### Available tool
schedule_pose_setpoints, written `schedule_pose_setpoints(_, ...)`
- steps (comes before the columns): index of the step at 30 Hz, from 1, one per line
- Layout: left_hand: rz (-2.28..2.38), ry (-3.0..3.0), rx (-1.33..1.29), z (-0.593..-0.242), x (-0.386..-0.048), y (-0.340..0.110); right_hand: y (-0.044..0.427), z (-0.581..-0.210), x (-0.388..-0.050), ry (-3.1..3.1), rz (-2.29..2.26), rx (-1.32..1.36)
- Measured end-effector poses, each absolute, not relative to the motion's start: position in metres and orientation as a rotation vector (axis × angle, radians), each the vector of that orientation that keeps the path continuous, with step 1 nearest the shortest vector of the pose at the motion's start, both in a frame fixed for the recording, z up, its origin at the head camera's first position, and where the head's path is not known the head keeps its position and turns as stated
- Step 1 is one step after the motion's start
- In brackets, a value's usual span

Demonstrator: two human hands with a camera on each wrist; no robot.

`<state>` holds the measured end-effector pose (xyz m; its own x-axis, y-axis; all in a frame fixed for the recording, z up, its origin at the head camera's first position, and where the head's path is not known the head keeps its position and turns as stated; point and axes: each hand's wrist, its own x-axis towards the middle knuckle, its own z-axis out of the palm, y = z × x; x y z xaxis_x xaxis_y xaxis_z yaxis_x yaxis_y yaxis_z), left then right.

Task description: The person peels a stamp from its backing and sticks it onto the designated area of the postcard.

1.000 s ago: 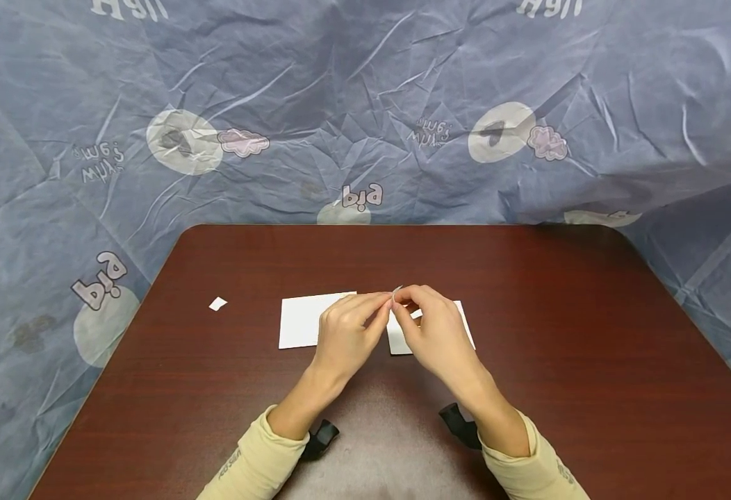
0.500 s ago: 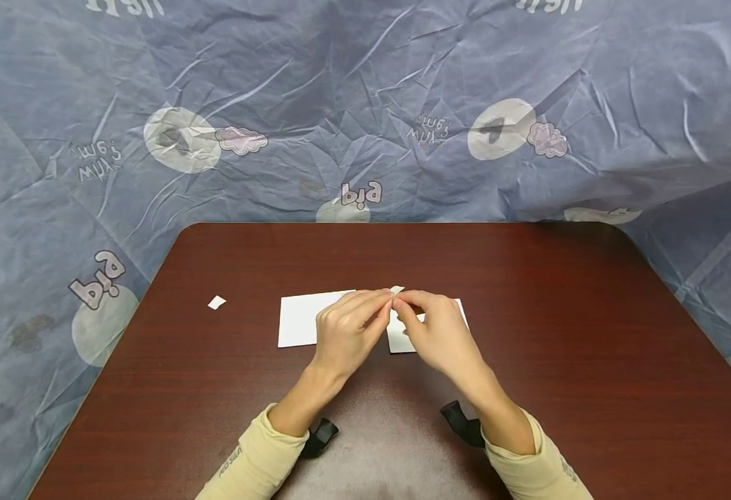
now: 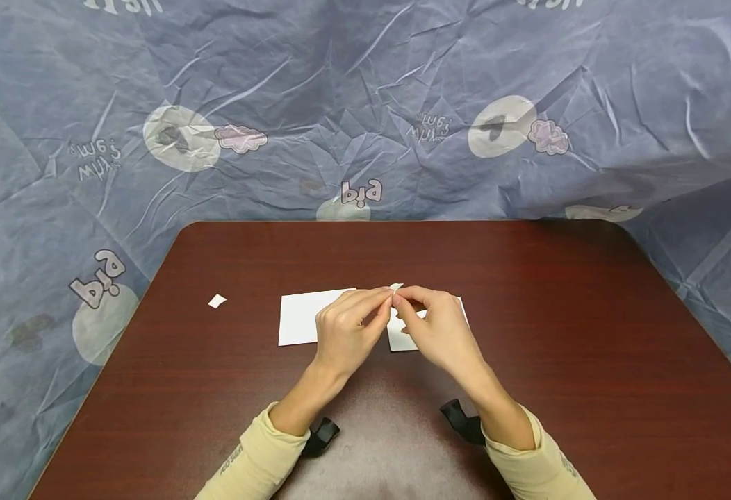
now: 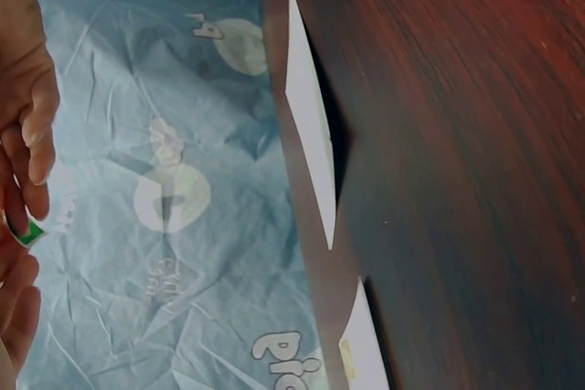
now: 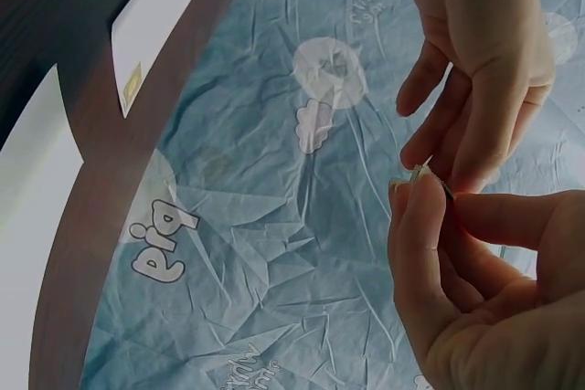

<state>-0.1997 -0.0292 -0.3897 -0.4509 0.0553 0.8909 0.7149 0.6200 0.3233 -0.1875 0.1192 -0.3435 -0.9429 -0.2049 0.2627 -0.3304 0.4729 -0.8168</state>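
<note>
In the middle of the head view, both hands meet at a small white-and-green paper piece [image 3: 395, 287]. My left hand [image 3: 351, 330] pinches it from the left, and my right hand [image 3: 443, 333] pinches it from the other side. A green face of the paper piece [image 4: 27, 233] shows in the left wrist view, while the right wrist view catches only its thin edge. Below the hands lie a white card [image 3: 298, 318] on the left and another white card [image 3: 405, 339] on the right, each partly covered by a hand.
A small white scrap [image 3: 217, 301] lies apart on the left of the brown table [image 3: 528, 278]. A yellowish patch [image 5: 133, 87] marks one card. Behind the table hangs a creased blue printed cloth [image 3: 290, 139]. Black wrist mounts [image 3: 322, 437] sit at the cuffs.
The fingertips have shifted slightly, and more of the paper piece now sticks up between them than a second ago. Both hands stay almost in place. The cards and scrap have not moved.
</note>
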Motion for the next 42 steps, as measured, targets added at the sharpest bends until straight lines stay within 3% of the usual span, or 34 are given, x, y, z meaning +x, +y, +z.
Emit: schedule_pose_setpoints(42, -1.238, -1.9, -0.565, -0.3796, -0.1952, -0.0323, 0.1195, -0.342, -0.185, -2.533, 1.352, 0.641)
